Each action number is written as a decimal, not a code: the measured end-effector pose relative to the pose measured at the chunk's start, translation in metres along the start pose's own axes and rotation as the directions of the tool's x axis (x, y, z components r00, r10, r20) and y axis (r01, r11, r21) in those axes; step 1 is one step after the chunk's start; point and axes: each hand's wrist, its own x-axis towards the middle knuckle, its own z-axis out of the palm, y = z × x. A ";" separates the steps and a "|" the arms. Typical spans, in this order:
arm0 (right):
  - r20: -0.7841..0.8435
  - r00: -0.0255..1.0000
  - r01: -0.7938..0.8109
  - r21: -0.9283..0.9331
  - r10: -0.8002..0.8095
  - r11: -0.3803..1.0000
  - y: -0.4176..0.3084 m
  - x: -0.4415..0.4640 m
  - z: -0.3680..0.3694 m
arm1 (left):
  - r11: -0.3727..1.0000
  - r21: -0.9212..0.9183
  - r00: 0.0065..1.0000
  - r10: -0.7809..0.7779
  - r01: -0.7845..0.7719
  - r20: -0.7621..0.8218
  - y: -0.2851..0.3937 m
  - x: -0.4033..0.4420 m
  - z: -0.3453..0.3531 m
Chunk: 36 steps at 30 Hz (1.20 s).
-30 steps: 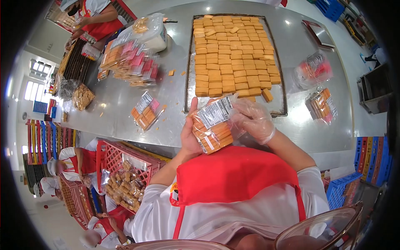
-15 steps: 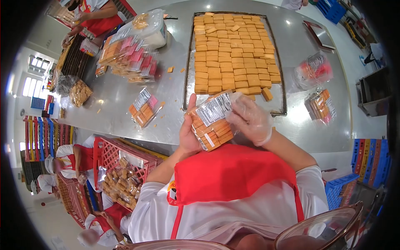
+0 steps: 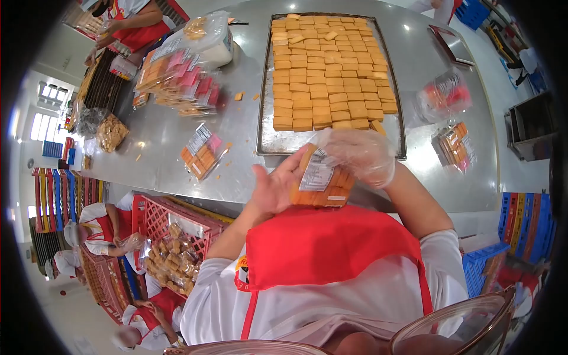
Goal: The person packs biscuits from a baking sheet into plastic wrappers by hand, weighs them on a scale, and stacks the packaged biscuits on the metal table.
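Note:
A clear plastic pack of biscuits (image 3: pixel 324 184) with a white printed label is held in front of my red apron. My left hand (image 3: pixel 273 188), bare, supports its left side; the fingers run behind the pack and the thumb stands away from it. In a clear plastic glove, my right hand (image 3: pixel 362 155) is closed over the pack's upper right end, its fingertips partly hidden by the glove's glare. Just beyond lies a metal baking tray (image 3: pixel 278 142) with rows of rectangular biscuits (image 3: pixel 331 77). Left of my hands a similar labelled pack (image 3: pixel 200 155) lies on the table.
Stacked labelled packs (image 3: pixel 183 83) and a white plastic tub (image 3: pixel 214 44) stand at the left of the steel table (image 3: pixel 236 124). More packs (image 3: pixel 455 145) lie at the right. A red crate (image 3: pixel 160 213) holds bagged biscuits. Co-workers in red aprons are at the left.
The pack has moved slightly right and turned, so its label stands more upright. My left thumb has come away from it. My right hand has moved right and closed over its upper end.

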 end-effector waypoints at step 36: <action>0.505 0.796 -0.370 -0.030 0.334 0.928 -0.044 0.008 -0.008 | 0.572 0.819 0.982 0.177 -0.052 -0.061 -0.037 -0.017 -0.037</action>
